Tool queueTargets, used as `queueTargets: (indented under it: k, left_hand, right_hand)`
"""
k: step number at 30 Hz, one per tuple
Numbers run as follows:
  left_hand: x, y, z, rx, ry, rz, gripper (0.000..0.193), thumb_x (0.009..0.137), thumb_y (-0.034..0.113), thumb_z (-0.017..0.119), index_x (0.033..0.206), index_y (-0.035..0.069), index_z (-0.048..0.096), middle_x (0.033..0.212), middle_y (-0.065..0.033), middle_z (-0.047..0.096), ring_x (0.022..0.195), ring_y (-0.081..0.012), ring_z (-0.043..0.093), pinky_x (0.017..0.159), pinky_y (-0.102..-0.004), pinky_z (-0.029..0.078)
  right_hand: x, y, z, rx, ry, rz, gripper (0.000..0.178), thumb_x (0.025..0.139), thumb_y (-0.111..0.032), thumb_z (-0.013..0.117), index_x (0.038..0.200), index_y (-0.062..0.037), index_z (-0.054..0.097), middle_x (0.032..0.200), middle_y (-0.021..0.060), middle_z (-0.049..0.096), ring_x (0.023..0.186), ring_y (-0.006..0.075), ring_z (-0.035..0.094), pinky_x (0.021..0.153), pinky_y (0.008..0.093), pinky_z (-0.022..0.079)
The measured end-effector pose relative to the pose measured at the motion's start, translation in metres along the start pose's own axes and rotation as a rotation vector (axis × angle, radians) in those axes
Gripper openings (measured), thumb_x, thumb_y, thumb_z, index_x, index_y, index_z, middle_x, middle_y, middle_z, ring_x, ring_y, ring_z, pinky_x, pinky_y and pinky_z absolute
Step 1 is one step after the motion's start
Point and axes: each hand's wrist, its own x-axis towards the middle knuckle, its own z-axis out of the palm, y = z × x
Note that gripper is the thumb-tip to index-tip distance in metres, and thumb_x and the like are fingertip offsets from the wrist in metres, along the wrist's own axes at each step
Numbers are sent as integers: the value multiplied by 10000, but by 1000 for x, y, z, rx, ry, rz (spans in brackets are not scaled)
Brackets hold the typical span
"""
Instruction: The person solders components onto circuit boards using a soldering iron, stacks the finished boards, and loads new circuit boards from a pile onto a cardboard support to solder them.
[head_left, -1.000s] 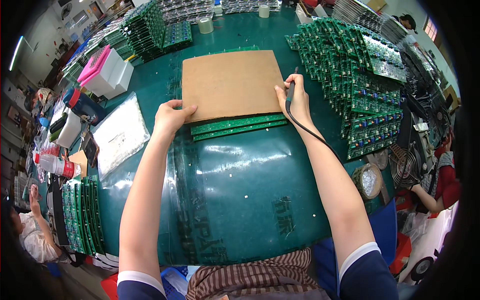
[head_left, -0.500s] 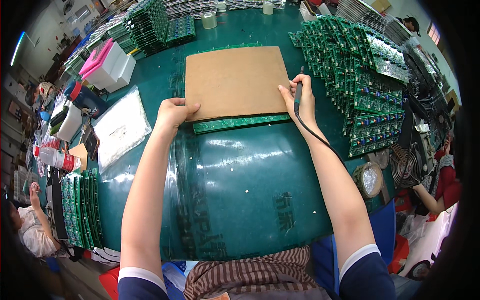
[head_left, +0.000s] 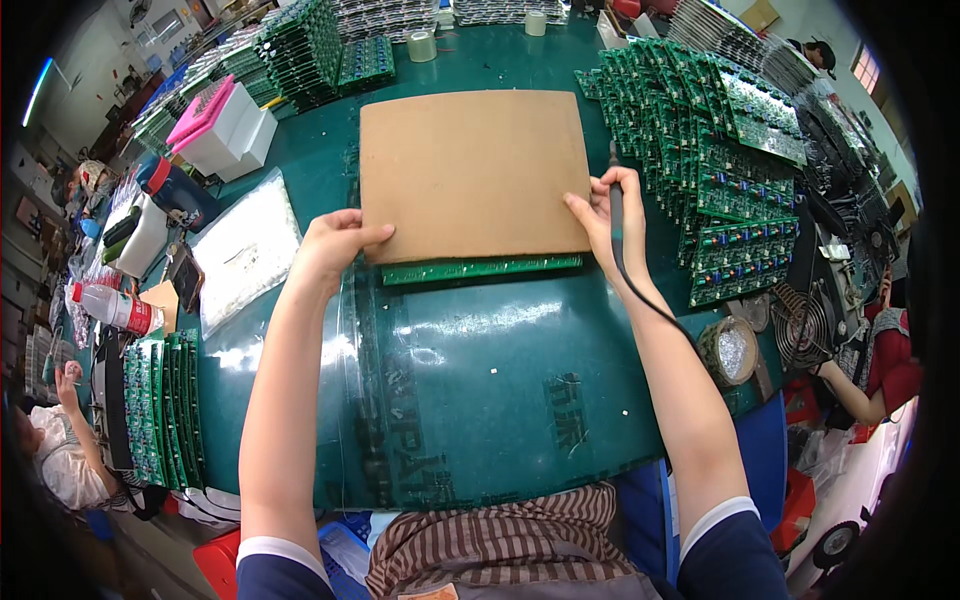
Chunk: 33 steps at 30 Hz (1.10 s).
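Left hand [head_left: 335, 245] closed on the left edge of a brown cardboard sheet [head_left: 475, 175], thumb on top near the close corner; right hand [head_left: 612, 225] closed around a corded pen-shaped tool [head_left: 615, 205], thumb over the sheet's right edge; the sheet lies squarely between the hands, long axis side to side, neither hand nearer; a green circuit board [head_left: 480, 271] shows under its near edge; more boards [head_left: 745, 250] stand stacked at right

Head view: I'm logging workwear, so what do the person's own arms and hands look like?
Navy sleeves end in white cuffs; below them the forearms are bare. The left hand and right hand are gloveless; no watch or bracelet shows.
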Motion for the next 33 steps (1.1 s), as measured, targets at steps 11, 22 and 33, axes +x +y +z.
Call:
queueTargets:
  k: [11, 22, 33]
  left_hand:
    - [-160, -47, -37, -111, -88, 269, 235, 646, -44, 795, 829, 22, 662, 883, -40, 707, 813, -111, 637, 705, -253, 483]
    - [-219, -95, -42, 639, -214, 930, 214, 575, -3, 761, 749, 48, 646, 882, -48, 701, 670, -228, 578, 644, -350, 470]
    - [-238, -84, -52, 997, -444, 972, 533, 570, 168, 786, 1065, 21, 650, 1202, -49, 624, 815, -212, 558, 740, -349, 472]
  right_hand:
    - [-135, -91, -60, 243, -315, 187, 584, 696, 55, 784, 1008, -94, 314, 1052, 150, 582, 973, 216, 594, 896, 375, 482]
    - [-207, -87, -88, 36, -609, -176, 516, 753, -65, 758, 997, -128, 308, 970, 145, 640, 960, 314, 626, 892, 450, 485]
    - [-210, -112, -104, -481, -915, -258, 298, 646, -61, 735, 815, -124, 497, 1145, 34, 635, 1094, 331, 576, 893, 466, 465]
